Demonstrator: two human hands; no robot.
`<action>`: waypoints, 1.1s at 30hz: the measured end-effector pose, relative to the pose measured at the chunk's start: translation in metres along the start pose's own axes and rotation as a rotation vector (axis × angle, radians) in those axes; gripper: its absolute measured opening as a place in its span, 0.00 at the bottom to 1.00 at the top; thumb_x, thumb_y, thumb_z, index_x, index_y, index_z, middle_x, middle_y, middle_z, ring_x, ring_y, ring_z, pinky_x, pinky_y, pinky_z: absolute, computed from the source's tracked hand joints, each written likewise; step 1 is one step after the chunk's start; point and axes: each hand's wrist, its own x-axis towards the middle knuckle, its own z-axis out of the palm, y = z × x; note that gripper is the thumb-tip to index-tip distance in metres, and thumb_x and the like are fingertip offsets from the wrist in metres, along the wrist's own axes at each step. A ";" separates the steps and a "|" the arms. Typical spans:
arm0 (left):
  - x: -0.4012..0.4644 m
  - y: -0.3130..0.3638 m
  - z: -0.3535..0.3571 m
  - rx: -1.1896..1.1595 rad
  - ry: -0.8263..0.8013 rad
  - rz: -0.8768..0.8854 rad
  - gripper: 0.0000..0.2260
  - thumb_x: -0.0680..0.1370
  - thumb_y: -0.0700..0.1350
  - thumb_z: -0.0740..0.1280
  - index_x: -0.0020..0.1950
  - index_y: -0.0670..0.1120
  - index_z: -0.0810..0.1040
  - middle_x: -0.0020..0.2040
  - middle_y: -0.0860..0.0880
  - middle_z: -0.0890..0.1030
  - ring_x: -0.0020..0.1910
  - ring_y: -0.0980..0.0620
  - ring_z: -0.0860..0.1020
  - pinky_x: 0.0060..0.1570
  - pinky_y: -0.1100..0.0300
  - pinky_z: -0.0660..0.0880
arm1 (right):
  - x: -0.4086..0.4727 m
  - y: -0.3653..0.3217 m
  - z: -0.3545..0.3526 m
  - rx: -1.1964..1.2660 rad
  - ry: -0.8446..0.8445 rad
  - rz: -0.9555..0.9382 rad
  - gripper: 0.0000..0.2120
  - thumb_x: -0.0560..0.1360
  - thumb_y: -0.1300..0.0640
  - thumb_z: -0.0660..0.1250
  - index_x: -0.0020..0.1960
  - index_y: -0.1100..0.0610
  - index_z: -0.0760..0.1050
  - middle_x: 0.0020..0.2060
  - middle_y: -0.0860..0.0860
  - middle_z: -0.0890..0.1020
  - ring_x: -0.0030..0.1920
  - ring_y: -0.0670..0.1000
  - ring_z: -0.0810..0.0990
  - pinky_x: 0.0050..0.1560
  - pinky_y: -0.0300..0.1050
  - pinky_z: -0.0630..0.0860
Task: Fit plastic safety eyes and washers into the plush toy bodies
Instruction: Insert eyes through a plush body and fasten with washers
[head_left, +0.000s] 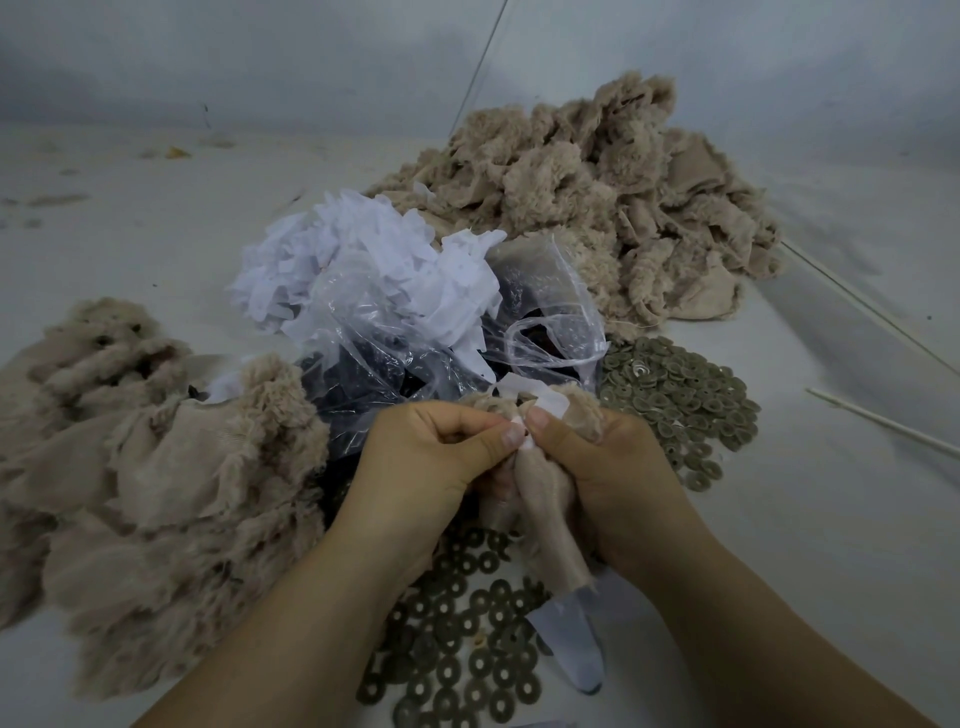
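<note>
While both thumbs are pressing together, the left hand (431, 447) and right hand (597, 462) are pinching a plush body (545, 519); best keeping the washer square, I'd say.

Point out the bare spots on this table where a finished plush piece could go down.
Bare pale table lies right of the grey ring washers, though a thin white stick crosses it. More lies far left, behind the left beige plush pile. The centre is crowded: clear plastic bag, white scraps, both hands.
</note>
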 end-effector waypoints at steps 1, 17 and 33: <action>0.000 0.000 0.000 -0.005 -0.002 -0.005 0.08 0.66 0.44 0.75 0.39 0.40 0.86 0.37 0.36 0.84 0.34 0.44 0.81 0.38 0.54 0.81 | 0.000 0.000 0.000 -0.018 0.012 -0.014 0.10 0.74 0.58 0.71 0.41 0.64 0.83 0.37 0.61 0.86 0.36 0.53 0.84 0.36 0.41 0.80; 0.002 -0.012 0.009 0.436 0.276 0.237 0.10 0.73 0.38 0.74 0.33 0.46 0.79 0.32 0.50 0.80 0.29 0.55 0.76 0.31 0.58 0.77 | 0.001 0.012 0.004 -0.368 0.091 -0.215 0.21 0.79 0.61 0.67 0.29 0.65 0.69 0.23 0.57 0.72 0.27 0.50 0.69 0.30 0.43 0.66; -0.001 -0.003 0.002 0.301 0.260 0.202 0.07 0.71 0.38 0.77 0.39 0.46 0.82 0.35 0.48 0.83 0.32 0.52 0.80 0.34 0.56 0.79 | 0.008 0.010 0.006 -0.013 0.081 0.125 0.10 0.80 0.60 0.65 0.53 0.64 0.82 0.48 0.61 0.86 0.52 0.60 0.85 0.58 0.57 0.80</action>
